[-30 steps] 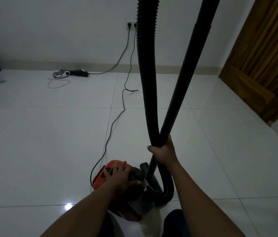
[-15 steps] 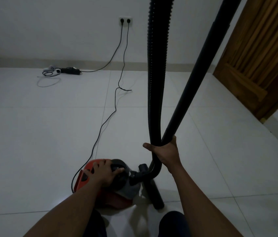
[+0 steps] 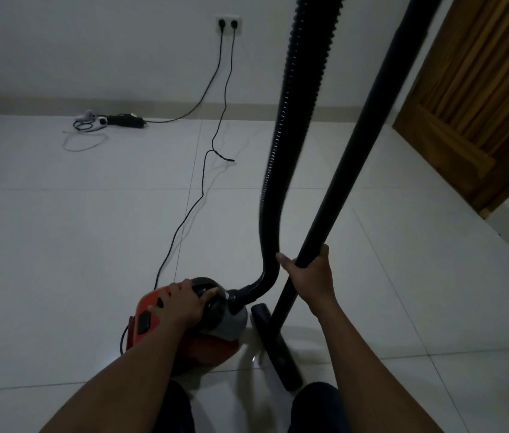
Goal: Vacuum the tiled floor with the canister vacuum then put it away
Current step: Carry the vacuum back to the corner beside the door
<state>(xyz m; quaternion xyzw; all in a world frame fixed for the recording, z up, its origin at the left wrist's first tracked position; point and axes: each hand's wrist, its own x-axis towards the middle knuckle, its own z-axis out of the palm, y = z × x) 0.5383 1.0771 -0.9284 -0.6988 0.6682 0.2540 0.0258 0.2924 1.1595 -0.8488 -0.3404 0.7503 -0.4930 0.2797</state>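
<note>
Half a second ago my right hand [image 3: 309, 276] bunched hose and wand together. Now the hose [image 3: 297, 120] has swung free to the left, and my fingers wrap the wand [image 3: 372, 120] alone, with my thumb stretched out, its tip just beside the hose's bend. The nozzle [image 3: 275, 342] now lies flat on the floor [image 3: 59, 245], just right of the canister [image 3: 203, 348]. My left hand [image 3: 181, 303] stays palm down on the canister's top, fingers spread across the orange shell and black cap.

The canister sits on the tiles at my feet.

By count: one canister, one hose, one wand, one nozzle, my two hands. Two plugs sit in the one wall socket [image 3: 228, 23]. One cord [image 3: 190, 210] runs to the canister, the other to a single power strip [image 3: 122, 120] by the skirting. One wooden door [image 3: 481, 89] stands at right.
</note>
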